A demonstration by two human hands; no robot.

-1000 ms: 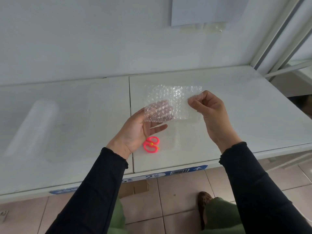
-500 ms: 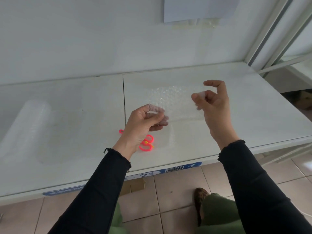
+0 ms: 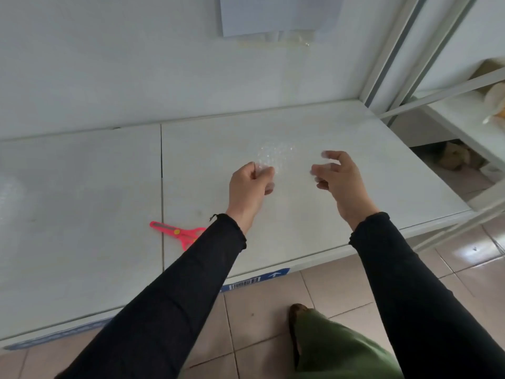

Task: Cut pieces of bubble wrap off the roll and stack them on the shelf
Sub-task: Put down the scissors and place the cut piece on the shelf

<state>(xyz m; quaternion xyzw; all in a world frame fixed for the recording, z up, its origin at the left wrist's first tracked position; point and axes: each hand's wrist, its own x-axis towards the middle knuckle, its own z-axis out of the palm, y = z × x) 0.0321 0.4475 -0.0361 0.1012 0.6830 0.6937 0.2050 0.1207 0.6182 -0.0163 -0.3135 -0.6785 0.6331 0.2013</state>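
Note:
A clear piece of bubble wrap (image 3: 276, 155) lies low over the white shelf (image 3: 369, 170), faint and hard to outline. My left hand (image 3: 250, 190) has its fingers curled and pinches the piece's left edge. Just right of the piece, my right hand (image 3: 337, 177) hovers with thumb and fingers spread and nothing between them. The bubble wrap roll (image 3: 9, 192) shows only as a pale blur at the far left of the shelf. Pink scissors (image 3: 179, 233) lie shut on the shelf beside my left forearm, their handles hidden under the sleeve.
A wall (image 3: 136, 64) closes the back of the shelf, with a sheet of paper (image 3: 278, 15) stuck on it. Metal uprights (image 3: 393, 56) stand at the right, with another rack beyond. Tiled floor and my green trouser leg (image 3: 336, 348) lie below the shelf's front edge.
Both hands moved forward and down with the piece, from chest height toward the shelf. My right hand let go of the right edge and spread its fingers. The scissors are now uncovered.

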